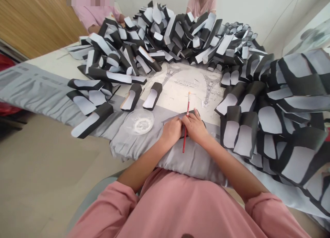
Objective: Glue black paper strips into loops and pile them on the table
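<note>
My right hand (195,127) rests on a black paper piece (192,113) at the table's front edge. Tucked in its closed fingers is a slim red brush (184,145), its pale tip pointing away from me. Close beside it, my left hand (172,129) has its fingers curled down on the same black piece, which both hands largely cover. Left of my hands stands a clear plastic bowl (139,122) with white paste in it. Just behind the bowl lie two black-and-white folded paper shoe shapes (131,97).
A large heap of similar paper shoes (177,35) fills the table's far side. More paper shoes (243,135) crowd the right, and several lie at left (92,119). A grey cloth (134,145) drapes over the front edge. Two people in pink sit across the table.
</note>
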`<state>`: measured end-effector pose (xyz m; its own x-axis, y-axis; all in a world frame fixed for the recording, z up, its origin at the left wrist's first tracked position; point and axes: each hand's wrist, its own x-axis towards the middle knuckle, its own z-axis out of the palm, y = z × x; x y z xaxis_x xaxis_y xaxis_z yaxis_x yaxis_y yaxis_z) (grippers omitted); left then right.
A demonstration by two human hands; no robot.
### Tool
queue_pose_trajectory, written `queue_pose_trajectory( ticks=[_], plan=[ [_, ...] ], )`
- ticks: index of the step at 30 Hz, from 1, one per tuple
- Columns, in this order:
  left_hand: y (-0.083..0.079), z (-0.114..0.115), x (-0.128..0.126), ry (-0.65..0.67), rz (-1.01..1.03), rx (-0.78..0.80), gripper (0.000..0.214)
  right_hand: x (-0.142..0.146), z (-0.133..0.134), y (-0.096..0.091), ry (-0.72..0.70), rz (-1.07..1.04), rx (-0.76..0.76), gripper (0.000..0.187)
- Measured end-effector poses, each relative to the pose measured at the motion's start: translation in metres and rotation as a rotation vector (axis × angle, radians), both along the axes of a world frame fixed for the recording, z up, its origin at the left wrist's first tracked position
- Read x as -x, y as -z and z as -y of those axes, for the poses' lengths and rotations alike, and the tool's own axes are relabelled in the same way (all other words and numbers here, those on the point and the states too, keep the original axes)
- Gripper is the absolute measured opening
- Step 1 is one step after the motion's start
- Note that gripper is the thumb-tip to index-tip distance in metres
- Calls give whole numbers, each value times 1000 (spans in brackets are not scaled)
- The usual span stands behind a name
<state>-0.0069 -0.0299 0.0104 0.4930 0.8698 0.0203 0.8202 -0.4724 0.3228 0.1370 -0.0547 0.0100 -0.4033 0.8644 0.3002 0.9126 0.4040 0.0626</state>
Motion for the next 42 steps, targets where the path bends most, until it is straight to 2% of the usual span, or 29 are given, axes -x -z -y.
queue_pose_trajectory(
  ticks=[7, 13, 16, 18, 20, 22, 24, 28, 30, 32, 35, 38, 40, 42],
  plan=[
    [-2, 12, 38, -29, -64, -149, 27, -2, -3, -5, -32, 107, 3, 30],
    [9, 12, 42, -36, 51, -150, 23, 10, -4, -6, -165, 128, 20, 24],
    [16, 15, 43, -66, 197, -164, 16, 13, -3, -3, -193, 146, 29, 26],
    [21, 21, 46, -90, 397, -211, 9, 13, -2, -1, -188, 144, 27, 25],
    [26, 30, 48, -122, 644, -234, 23, 12, -1, -1, -181, 143, 26, 23],
    [30, 40, 47, -175, 862, -158, 41, 11, -1, 0, -180, 143, 24, 24],
    [34, 49, 43, -252, 1021, 3, 53, 11, -1, -1, -186, 147, 19, 25],
    [43, 59, 30, -383, 1179, 292, 62, 12, -1, 0, -191, 157, 10, 27],
    [46, 59, 27, -384, 1170, 336, 62, 12, -1, 0, -190, 157, 11, 27],
    [46, 57, 30, -330, 1083, 287, 59, 12, -2, 0, -189, 149, 18, 27],
    [39, 49, 38, -207, 806, 91, 44, 12, -1, 0, -191, 122, 27, 26],
    [28, 37, 43, -153, 516, -94, 27, 13, 0, -1, -199, 106, 26, 26],
    [22, 30, 41, -128, 365, -153, 17, 14, 1, -1, -202, 97, 31, 26],
    [18, 26, 38, -98, 254, -171, 17, 15, 2, -2, -197, 99, 34, 26]
  ],
)
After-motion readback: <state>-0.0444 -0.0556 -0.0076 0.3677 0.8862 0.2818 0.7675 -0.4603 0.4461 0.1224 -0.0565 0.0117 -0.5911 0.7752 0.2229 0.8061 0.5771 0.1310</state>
